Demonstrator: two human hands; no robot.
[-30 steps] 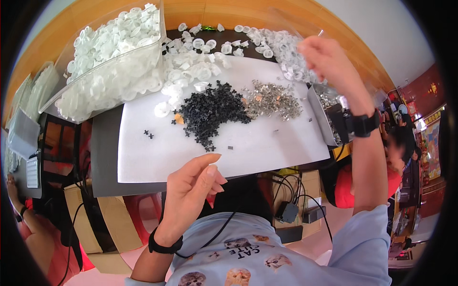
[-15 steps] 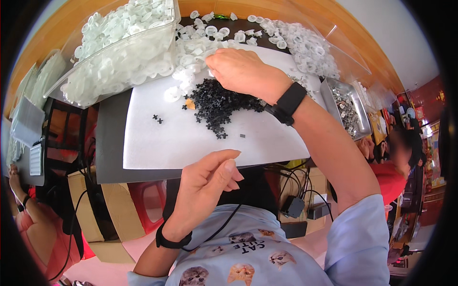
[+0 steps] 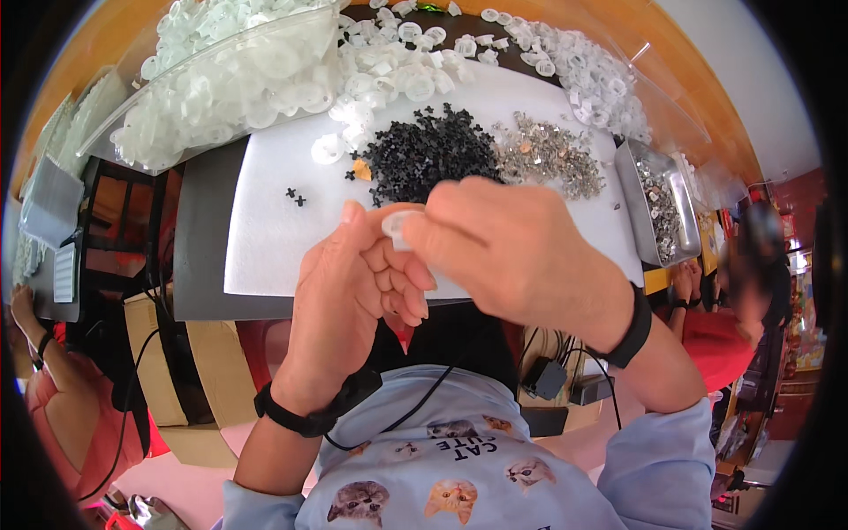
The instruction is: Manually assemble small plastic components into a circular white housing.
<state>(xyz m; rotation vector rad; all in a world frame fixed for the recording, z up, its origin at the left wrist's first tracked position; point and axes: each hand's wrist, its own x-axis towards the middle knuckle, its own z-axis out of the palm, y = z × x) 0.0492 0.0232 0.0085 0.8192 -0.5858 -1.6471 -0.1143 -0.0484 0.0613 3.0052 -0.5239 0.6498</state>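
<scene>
Just above the near edge of the white mat [image 3: 265, 238], my right hand [image 3: 521, 252] pinches a small round whitish plastic piece [image 3: 399, 228]. Beside it my left hand [image 3: 340, 291] is turned partly palm up, its thumb apart and the other fingers loosely curled. The left index finger seems to touch the piece's far side. Beyond both hands lies a heap of small black cross-shaped parts [image 3: 433, 150]. To its right spreads a pile of tiny shiny metal parts [image 3: 552, 155]. Loose whitish round pieces [image 3: 389, 75] are strewn behind the black heap.
A clear bin [image 3: 238, 88] full of whitish pieces stands at the far left. On the right are a metal tray [image 3: 658, 208] of small metal parts and a tipped clear container [image 3: 609, 88]. A cable trails from my left wrist. Other people sit at both sides.
My right hand has come back from the whitish pieces toward me, now with one in its fingers. My left hand has risen to meet it, its thumb spread away. The metal pile is uncovered.
</scene>
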